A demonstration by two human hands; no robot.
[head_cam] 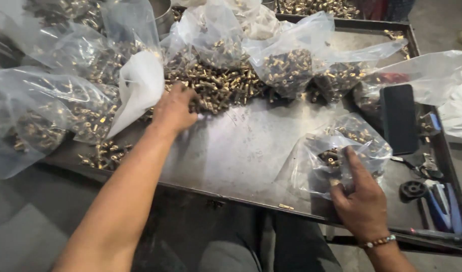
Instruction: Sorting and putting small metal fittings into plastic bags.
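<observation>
The left hand [174, 108] reaches with spread fingers into the loose heap of small brass fittings [216, 88] on the grey metal surface [236, 151] — the right hand [362, 199] pinches open the small clear plastic bag [336, 153] nearby, partly filled.

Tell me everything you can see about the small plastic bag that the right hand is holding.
The small plastic bag is clear, thin and crinkled, and it lies on the grey metal tray near the front right edge. Its mouth is held open by the right hand, whose fingers reach into it. Inside is a modest heap of small brass-coloured parts, far from filling it. A black phone lies just to its right, apart from it.
</observation>
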